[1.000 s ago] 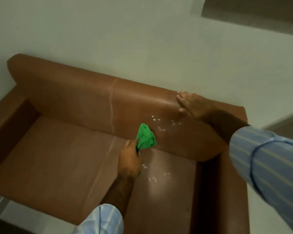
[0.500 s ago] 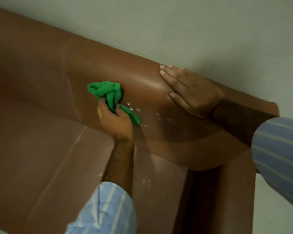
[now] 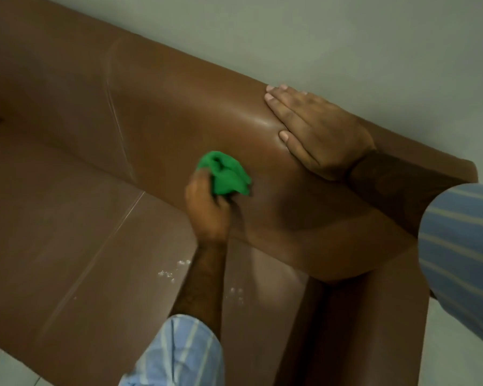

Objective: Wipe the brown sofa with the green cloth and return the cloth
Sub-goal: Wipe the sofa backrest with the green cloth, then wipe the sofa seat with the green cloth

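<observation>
The scene is dim and evenly murky, with a greenish-grey cast over the wall and no hard-edged shadows; the one bright spot is a soft sheen on the brown sofa where the top edge of its backrest curves, just beside the fingers of the right hand. A broad, soft shadow lies on the backrest under the right forearm, and the corner by the armrest falls nearly black. The left hand and the green cloth are smeared by motion blur, detail is soft and grainy throughout, and the wide lens bends the sofa's lines toward the frame edges.
</observation>
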Tool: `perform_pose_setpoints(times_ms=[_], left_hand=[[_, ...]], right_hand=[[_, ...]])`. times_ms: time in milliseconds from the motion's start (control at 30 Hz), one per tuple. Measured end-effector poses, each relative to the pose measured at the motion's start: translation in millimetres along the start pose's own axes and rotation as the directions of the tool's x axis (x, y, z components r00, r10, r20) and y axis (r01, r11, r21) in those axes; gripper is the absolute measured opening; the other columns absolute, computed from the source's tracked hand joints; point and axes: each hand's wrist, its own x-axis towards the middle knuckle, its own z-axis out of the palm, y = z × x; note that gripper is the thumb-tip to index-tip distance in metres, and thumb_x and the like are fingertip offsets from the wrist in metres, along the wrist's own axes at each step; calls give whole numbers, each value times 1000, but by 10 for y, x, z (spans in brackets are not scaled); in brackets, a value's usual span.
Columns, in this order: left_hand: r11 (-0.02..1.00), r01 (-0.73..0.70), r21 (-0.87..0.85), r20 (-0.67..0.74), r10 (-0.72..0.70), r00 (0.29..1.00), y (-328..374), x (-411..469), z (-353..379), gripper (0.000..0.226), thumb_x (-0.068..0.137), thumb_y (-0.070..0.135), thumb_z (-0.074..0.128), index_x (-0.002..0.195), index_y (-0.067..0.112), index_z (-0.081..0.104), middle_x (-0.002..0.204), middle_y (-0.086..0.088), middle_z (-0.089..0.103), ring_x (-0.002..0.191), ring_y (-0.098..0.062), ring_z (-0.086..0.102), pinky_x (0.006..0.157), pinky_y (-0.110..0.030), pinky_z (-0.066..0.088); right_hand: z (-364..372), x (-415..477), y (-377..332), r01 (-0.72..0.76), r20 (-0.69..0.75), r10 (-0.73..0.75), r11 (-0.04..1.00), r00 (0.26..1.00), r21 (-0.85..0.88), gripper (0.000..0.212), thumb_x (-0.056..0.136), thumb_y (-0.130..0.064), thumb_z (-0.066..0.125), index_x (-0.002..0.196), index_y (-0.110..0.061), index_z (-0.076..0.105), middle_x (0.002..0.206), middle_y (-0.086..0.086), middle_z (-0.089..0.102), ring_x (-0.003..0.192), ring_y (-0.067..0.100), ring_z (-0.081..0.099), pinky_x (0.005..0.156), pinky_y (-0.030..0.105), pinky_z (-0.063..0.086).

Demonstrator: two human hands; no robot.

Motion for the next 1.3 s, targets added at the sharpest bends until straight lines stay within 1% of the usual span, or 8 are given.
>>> perform_pose_setpoints(times_ms=[167,333,500,800,967,1067,1167,1300], left_hand=[[815,537,-217,-213,-577,789,91,91,224,43,83,-4,54,126,1,52,120,-19,60,114,-35,55,102,-40,44],[974,176,-141,236,-140,962,528,-965,341,34,78,-2,57,110,11,57,99,-6,62,90,-16,57,82,-33,49],[971,-205,-126,650,237,722,228,-835,85,37,76,2,56,112,9,63,112,-12,67,103,-30,61,93,-36,50],[881,-148,449,554,-145,820,-1306,-432,-1187,43,80,1,65,123,1,59,120,-25,60,101,-43,61,91,-46,50],[761,67,645,344,-368,864,-2146,-293,-1413,29,90,7,56,117,-4,58,116,-33,57,96,-51,58,87,-53,50],[741,73,667,262,-325,909,-2284,-487,-1132,27,92,15,49,110,-4,57,116,-35,59,93,-53,59,83,-56,52],[803,-149,578,384,-107,917,-2134,-895,-621,37,86,19,48,118,1,57,122,-29,59,96,-49,61,84,-51,53],[789,-567,236,750,223,623,-1738,-1581,-181,49,80,11,64,128,7,57,120,-18,63,99,-39,58,86,-45,51]], right_hand=[[52,10,-24,4,-34,-4,1000,999,-25,64,111,-35,24,167,-3,22,175,16,26,163,31,26,133,44,26],[38,-8,-53,-26,-49,23,998,999,-54,64,110,-34,27,166,-3,25,175,15,28,163,31,29,133,43,26],[6,-21,-86,-47,-12,46,996,999,-73,64,110,-32,29,166,-3,23,175,17,27,162,34,29,132,46,27],[520,-422,-946,-525,-297,503,851,812,5,65,111,-42,32,166,-8,27,175,15,28,163,33,27,133,53,22],[1983,-1904,-2640,-733,83,730,667,679,128,71,111,-51,31,165,-4,31,175,17,25,163,35,26,127,58,33],[2603,-2640,-3458,-907,302,862,420,406,20,81,108,-59,16,163,-3,36,175,19,26,162,38,29,127,60,31],[2964,-2881,-3670,-897,250,869,441,427,-2,72,109,-52,22,167,-9,27,179,12,17,166,30,18,135,52,14],[3056,-2933,-3685,-900,184,887,435,424,-20,69,109,-48,25,168,-12,22,179,10,17,167,26,15,136,48,9]])
